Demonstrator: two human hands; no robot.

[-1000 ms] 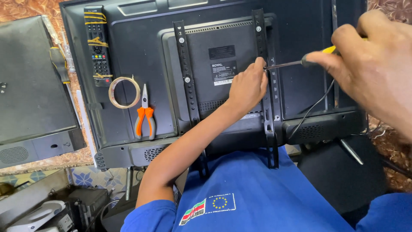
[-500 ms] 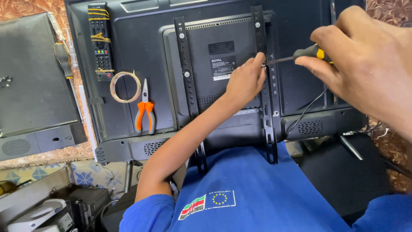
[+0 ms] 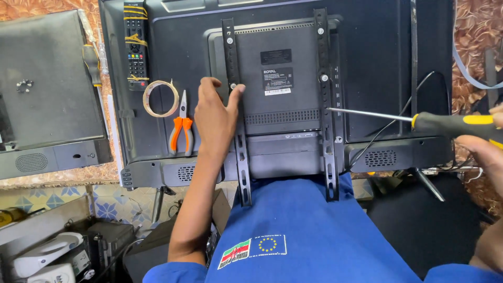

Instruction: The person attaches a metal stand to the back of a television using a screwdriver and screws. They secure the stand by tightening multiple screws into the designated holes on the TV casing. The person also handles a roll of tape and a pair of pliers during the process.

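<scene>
A flat television (image 3: 382, 47) lies face down with its black back up, two black mounting rails bolted on. My left hand (image 3: 216, 118) rests flat on the back, fingers apart, thumb against the left mounting rail (image 3: 237, 105). My right hand (image 3: 484, 152) grips a black and yellow screwdriver (image 3: 450, 123) at the right edge. Its thin metal shaft points left, the tip just beside the right mounting rail (image 3: 326, 105), a little apart from it.
On the television's left part lie orange-handled pliers (image 3: 181, 128), a ring of tape (image 3: 161, 98) and a remote control (image 3: 135, 44) bound with yellow bands. Another grey television back (image 3: 47, 89) lies further left. Cables (image 3: 398, 118) trail at the right; white devices (image 3: 50, 257) sit lower left.
My left hand moved from the right rail to the left rail. My right hand drew the screwdriver back to the right and lower, off the bracket.
</scene>
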